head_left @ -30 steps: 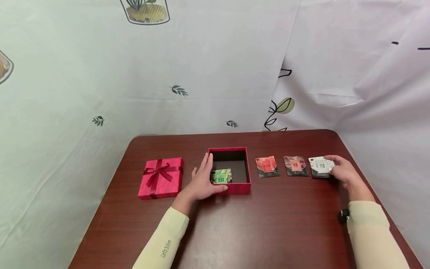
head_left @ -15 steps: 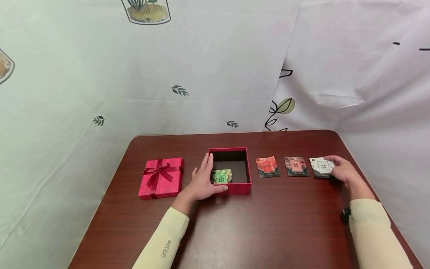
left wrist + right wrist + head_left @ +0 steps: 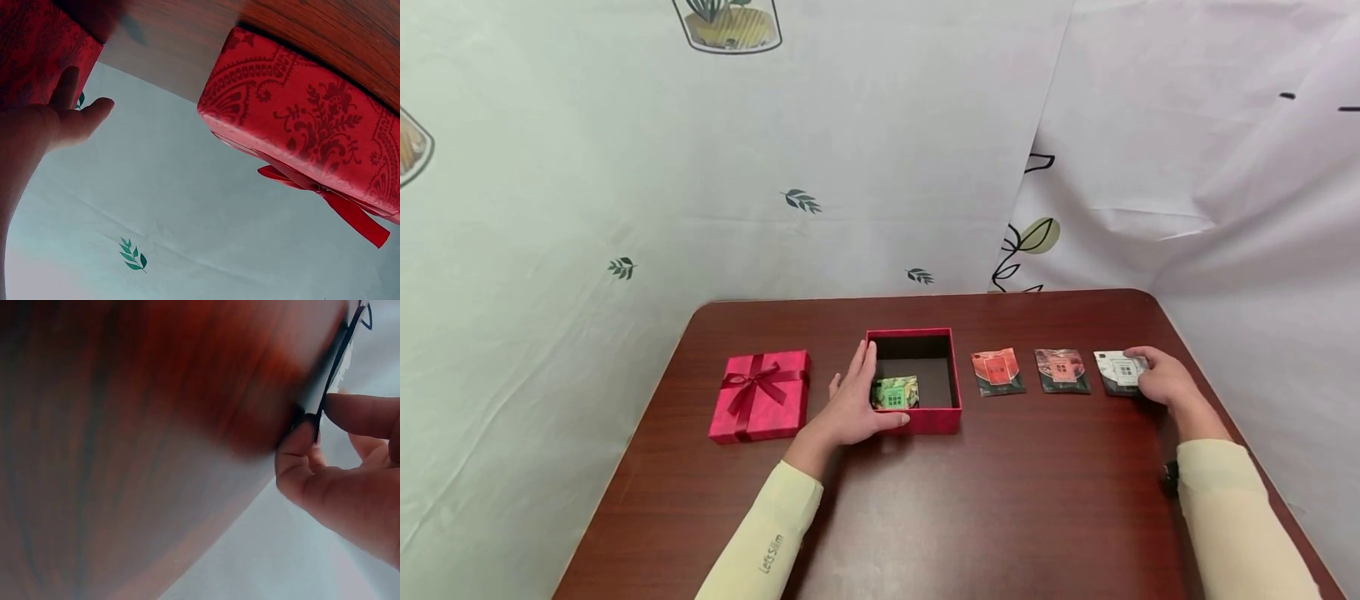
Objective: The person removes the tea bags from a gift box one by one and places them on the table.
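Observation:
My left hand (image 3: 852,406) rests with straight fingers along the left wall and front corner of an open red gift box (image 3: 936,421). Inside the box, at its front left, lies a green sachet (image 3: 897,393). My right hand (image 3: 1167,379) pinches the right edge of a white and black sachet (image 3: 1118,372) on the table's right side. In the right wrist view, the thumb and a finger meet at the sachet's thin dark edge (image 3: 337,359). The left wrist view shows my left hand (image 3: 72,119) against the patterned box wall (image 3: 37,44).
Left of the box lies its red lid (image 3: 775,417) with a ribbon bow. An orange-red sachet (image 3: 997,372) and a dark red sachet (image 3: 1062,371) lie in a row between box and right hand. A printed cloth (image 3: 880,167) hangs behind the brown table (image 3: 1000,508).
The white and black sachet has shifted slightly right toward my right hand, which is nearly in place. My left hand, the box, the lid and the other sachets have not visibly moved.

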Demonstrator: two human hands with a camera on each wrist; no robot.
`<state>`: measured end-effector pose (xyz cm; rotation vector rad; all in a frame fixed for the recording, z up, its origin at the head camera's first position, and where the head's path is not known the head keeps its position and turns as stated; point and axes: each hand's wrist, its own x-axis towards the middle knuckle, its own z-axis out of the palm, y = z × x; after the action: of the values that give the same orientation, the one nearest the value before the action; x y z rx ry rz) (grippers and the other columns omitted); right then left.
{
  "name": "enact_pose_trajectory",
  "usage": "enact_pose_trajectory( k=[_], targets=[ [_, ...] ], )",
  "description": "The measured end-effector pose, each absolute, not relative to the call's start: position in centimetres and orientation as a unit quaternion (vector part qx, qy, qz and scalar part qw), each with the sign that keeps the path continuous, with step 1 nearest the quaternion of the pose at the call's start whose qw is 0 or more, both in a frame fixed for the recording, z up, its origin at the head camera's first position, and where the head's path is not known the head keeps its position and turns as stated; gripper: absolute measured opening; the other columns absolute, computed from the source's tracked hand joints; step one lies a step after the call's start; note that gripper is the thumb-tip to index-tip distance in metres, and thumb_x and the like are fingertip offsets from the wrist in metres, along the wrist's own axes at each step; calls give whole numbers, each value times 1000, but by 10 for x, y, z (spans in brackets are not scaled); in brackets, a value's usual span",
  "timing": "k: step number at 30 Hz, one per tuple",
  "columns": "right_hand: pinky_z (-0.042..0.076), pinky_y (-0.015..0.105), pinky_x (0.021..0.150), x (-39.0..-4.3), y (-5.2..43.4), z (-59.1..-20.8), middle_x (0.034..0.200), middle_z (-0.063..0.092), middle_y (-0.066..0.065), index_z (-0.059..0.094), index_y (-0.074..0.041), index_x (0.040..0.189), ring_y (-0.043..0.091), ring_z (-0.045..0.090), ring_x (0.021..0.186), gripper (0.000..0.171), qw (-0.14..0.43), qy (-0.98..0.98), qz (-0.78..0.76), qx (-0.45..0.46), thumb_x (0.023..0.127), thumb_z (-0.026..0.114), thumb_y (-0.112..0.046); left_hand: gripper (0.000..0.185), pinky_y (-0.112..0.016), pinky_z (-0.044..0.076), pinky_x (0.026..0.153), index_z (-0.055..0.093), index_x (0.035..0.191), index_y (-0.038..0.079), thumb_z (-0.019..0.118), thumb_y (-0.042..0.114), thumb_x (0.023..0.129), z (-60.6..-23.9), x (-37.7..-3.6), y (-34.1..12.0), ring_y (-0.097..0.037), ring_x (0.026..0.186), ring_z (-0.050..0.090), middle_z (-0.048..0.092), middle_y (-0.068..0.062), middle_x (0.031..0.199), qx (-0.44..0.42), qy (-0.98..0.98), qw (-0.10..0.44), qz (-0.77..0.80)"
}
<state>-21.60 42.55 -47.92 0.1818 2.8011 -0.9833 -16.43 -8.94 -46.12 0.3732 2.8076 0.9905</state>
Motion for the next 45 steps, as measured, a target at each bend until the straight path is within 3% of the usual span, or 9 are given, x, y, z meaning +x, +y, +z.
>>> enact_pose_trajectory(
  k=[5,15,29,37,45],
  targets=[
    [38,65,89,-218,425,-481,128,39,46,50,7,130,55,41,112,52,79,951,-293,59,79,40,8,126,-64,9,112,3,162,17,83,54,72,-460,-164,-89,-20,149,11,-1,2,167,123,932,71,334],
    [39,59,77,-216,426,-482,126,44,40,51,3,132,57,38,108,50,89,960,-258,60,83,40,4,126,-64,10,112,5,162,15,83,54,72,-460,-165,-89,-19,148,12,0,2,167,125,931,72,336],
    [39,62,85,-208,425,-478,120,49,41,50,10,129,53,45,105,46,46,955,-282,75,83,46,5,127,-64,10,112,4,162,16,82,56,71,-462,-165,-89,-19,149,11,-1,3,167,124,931,74,336],
    [30,67,93,-207,411,-466,127,45,41,46,11,135,58,36,118,51,5,953,-287,97,85,45,2,127,-65,10,112,3,162,17,82,57,72,-461,-166,-89,-19,149,11,-1,2,167,126,930,74,337],
    [30,67,87,-207,390,-447,132,38,42,42,8,141,59,26,124,54,-15,948,-306,84,88,44,0,127,-65,10,112,1,162,17,81,57,72,-461,-165,-89,-19,149,10,-2,3,167,125,932,76,333]
  ],
)
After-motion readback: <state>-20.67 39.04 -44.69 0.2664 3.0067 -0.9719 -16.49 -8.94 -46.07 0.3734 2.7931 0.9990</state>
